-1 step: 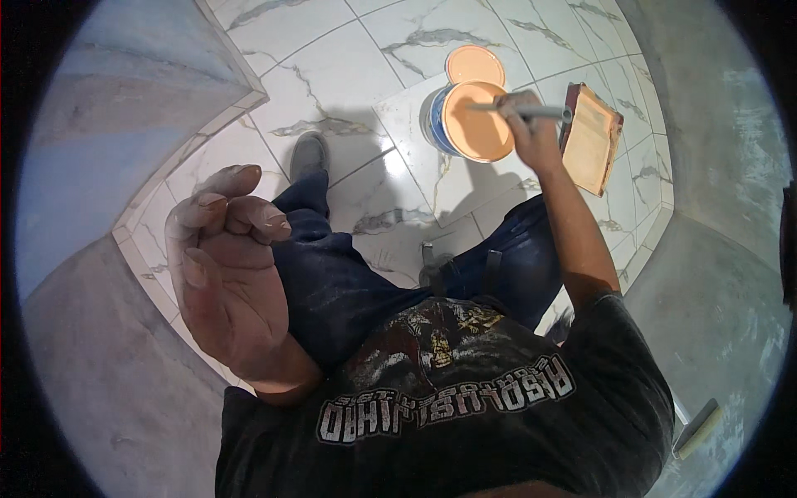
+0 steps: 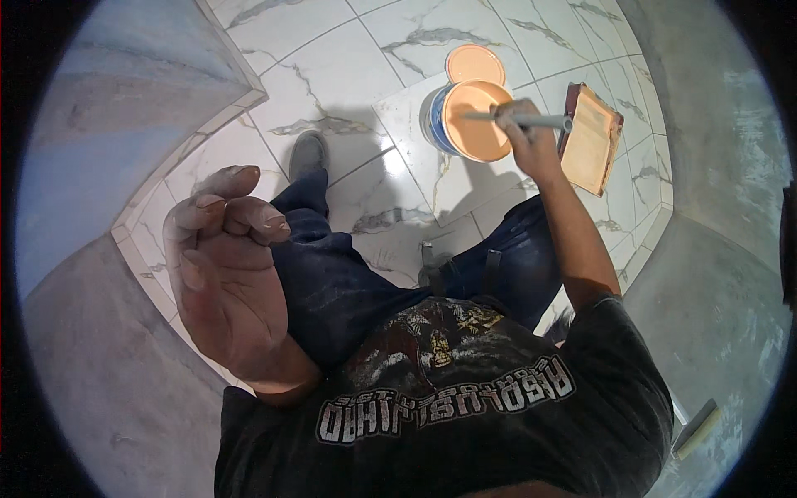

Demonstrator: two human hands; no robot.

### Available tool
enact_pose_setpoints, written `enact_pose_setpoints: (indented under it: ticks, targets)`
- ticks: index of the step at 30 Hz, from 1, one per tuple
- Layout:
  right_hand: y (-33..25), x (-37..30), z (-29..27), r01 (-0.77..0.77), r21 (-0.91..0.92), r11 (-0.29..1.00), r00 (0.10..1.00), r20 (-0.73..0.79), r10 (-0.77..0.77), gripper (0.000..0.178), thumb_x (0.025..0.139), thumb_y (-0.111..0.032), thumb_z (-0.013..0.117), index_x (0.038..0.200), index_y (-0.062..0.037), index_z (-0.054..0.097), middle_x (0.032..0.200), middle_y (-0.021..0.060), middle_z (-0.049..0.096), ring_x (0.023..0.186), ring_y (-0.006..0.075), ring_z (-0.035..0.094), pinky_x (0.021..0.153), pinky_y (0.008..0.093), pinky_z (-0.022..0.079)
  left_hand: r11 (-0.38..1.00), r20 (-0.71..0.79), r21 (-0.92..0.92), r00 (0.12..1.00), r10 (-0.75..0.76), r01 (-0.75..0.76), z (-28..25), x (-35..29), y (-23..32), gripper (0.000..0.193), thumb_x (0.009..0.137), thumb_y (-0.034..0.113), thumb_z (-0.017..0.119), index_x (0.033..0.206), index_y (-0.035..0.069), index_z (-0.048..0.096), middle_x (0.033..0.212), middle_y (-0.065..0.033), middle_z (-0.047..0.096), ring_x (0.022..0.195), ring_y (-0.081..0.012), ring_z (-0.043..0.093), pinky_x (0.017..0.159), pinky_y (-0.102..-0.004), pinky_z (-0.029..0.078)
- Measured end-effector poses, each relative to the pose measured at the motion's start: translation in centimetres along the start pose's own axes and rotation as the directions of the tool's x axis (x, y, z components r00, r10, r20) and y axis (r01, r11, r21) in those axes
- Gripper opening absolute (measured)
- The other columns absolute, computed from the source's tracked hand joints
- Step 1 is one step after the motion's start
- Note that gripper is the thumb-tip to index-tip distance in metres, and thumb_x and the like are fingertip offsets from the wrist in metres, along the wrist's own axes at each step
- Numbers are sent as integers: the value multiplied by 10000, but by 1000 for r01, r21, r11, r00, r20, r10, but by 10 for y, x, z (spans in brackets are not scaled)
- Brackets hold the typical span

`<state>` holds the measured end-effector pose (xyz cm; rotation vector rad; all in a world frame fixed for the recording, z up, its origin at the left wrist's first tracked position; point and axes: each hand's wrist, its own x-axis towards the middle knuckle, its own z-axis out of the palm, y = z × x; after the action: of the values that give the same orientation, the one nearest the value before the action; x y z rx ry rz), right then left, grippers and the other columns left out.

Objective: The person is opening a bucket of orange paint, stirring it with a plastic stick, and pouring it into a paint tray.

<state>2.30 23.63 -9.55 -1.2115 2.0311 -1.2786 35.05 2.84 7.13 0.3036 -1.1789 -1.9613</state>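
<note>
My right hand (image 2: pixel 528 137) is closed around a grey stick (image 2: pixel 548 121) that looks like a tube. Its far end reaches into a blue bucket (image 2: pixel 437 124) filled with peach-orange paint (image 2: pixel 480 137); that tip is lost in the paint. Raised at the left, my left hand (image 2: pixel 228 274) is palm up with its fingers loosely curled and apart. Nothing lies in it. Just beyond the bucket is a round lid (image 2: pixel 475 64) coated in the same peach paint. To the right of my right hand sits a paint tray (image 2: pixel 591 141) smeared with peach.
White marble-look tiles (image 2: pixel 332 75) cover the floor, with a board or sheet (image 2: pixel 415 170) under the bucket. Grey plastered walls (image 2: pixel 714 158) rise at both sides. A flat-bladed tool (image 2: pixel 696 429) is at the lower right. My shoe (image 2: pixel 309 155) stands left of the bucket.
My right hand and the stick have shifted slightly toward me over the bucket. My left hand has stayed almost in place.
</note>
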Motion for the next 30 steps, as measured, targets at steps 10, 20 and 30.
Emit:
enact_pose_setpoints:
  ticks: [10,20,30]
  targets:
    - [6,11,-43,-59,-246,968,994,-102,35,142,903,-113,618,940,25,617,890,138,653,837,206,626,740,307,485,999,8,27,1000,-22,22,0,1,1,399,996,285,444,1212,-46,499,1267,-302,501,1003,-272,629,853,-317,516]
    - [-19,-33,-38,-73,-84,994,995,64,79,164,906,-131,622,876,30,616,906,135,618,892,231,625,806,342,485,1000,11,11,1000,-4,4,-5,-3,2,393,1003,276,419,1218,-44,495,1271,-302,499,1020,-276,620,856,-329,513]
    - [-3,-5,-3,-5,48,999,999,33,4,104,933,-104,581,922,-2,561,962,123,598,968,217,588,880,343,453,1000,22,-16,1000,-18,18,-4,0,-3,395,996,280,447,1207,-49,506,1268,-319,496,1002,-298,632,851,-341,523]
